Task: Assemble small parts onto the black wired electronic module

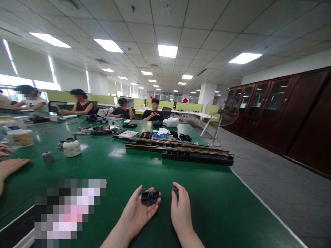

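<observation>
Palm up over the green table (124,175), my left hand (139,206) holds a small black plastic housing (150,197) across its fingers. The housing is hollow on top, with fine parts inside that are too small to name. To the right of it, my right hand (182,206) pinches a small dark piece (173,188) between thumb and fingertips. A short gap separates this piece from the housing. Most of the piece is hidden by the fingers.
Long black rails (199,157) with thin brass-coloured rods lie across the table ahead. Hand tools (100,131) and a white jar (72,147) stand to the left, with a metal cylinder (48,157). Another person's hand (14,167) rests at the left edge. Several people sit farther back.
</observation>
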Motion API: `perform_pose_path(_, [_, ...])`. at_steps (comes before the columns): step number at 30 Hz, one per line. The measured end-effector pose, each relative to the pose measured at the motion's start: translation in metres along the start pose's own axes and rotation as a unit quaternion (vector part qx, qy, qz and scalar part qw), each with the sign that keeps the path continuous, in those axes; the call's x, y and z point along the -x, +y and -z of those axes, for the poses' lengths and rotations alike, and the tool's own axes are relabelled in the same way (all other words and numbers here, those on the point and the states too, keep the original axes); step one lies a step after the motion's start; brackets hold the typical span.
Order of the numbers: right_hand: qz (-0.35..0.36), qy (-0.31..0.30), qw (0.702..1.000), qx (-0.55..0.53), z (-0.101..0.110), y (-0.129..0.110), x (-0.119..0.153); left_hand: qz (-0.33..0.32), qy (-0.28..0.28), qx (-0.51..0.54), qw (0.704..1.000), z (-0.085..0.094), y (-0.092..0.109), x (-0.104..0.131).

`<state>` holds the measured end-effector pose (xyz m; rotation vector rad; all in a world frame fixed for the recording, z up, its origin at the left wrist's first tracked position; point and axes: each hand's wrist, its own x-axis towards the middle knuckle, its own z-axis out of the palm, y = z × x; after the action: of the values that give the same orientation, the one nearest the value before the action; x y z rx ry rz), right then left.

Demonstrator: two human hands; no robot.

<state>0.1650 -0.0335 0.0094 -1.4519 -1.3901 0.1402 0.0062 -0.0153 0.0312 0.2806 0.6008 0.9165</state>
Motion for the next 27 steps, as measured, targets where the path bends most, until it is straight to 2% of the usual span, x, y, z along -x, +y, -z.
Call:
perform_pose_path(5, [-0.011, 0.027, 1.0, 0.006, 0.001, 0.001, -0.001, 0.008, -0.014, 0.008, 1.0, -0.001, 0.001, 0.001])
perform_pose_path(14, [0.009, 0.038, 0.999, 0.003, 0.002, -0.005, 0.0, 0.005, 0.0, 0.019, 1.0, -0.005, 0.001, 0.003])
perform_pose_path(22, [0.068, -0.013, 0.998, 0.011, 0.004, -0.012, 0.005, -0.004, 0.003, 0.012, 1.0, -0.004, 0.001, 0.002])
perform_pose_path(27, [0.114, -0.114, 0.987, -0.001, 0.006, -0.024, 0.008, -0.012, 0.0, 0.009, 1.0, -0.004, -0.001, 0.001])
